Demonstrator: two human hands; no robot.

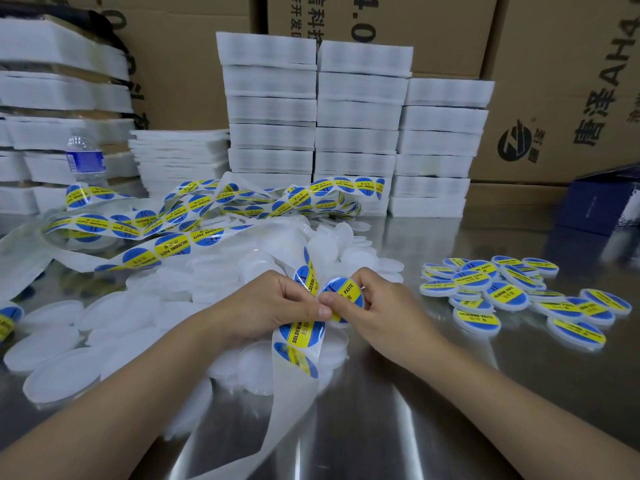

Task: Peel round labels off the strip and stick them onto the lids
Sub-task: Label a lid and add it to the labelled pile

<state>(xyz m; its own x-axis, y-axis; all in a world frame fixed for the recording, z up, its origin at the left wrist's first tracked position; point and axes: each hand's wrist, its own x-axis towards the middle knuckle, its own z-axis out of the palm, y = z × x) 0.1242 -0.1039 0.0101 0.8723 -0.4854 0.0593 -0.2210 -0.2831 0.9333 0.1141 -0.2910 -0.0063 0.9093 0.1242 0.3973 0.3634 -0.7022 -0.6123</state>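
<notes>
A long backing strip (166, 245) of round blue-and-yellow "soldering paste" labels winds across the metal table and down between my hands. My left hand (273, 306) grips the strip near the middle of the view. My right hand (377, 303) pinches one round label (346, 292) beside the strip, its edge at my left thumb. Whether a lid sits under that label is hidden by my fingers. Bare white lids (114, 327) lie heaped under and left of my hands. Labelled lids (512, 292) lie in a pile to the right.
Stacks of white foam trays (356, 126) stand behind the lids, with brown cartons (561, 81) at the back. A water bottle (85, 157) stands at the left. A dark blue box (602, 202) sits at the far right on the steel table (433, 410).
</notes>
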